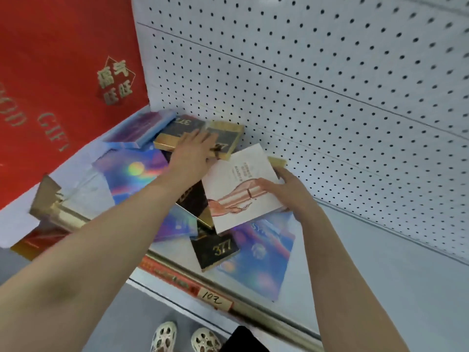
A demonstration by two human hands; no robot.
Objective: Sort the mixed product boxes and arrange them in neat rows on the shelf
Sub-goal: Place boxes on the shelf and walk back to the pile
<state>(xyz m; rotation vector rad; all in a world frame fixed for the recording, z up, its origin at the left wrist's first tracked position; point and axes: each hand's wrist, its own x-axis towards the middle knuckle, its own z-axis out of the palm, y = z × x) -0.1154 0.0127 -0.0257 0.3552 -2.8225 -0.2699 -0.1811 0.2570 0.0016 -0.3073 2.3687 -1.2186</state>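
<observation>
Boxes heaped mid-frame on shelf (355, 250). Left grip (195, 151) flat, fingers straight, pressing black-gold box (223, 135) at upper centre. Right grip (281, 189) curled round white box (241, 189), centre-right.

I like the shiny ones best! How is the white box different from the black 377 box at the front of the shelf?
The white box is pale with a pinkish picture; the front 377 box is black with gold numbers and edges. The white box looks bigger and is held tilted up by the right hand; the 377 box lies untouched by either hand near the shelf edge. Both are flat product boxes resting on other boxes in the pile.
</observation>
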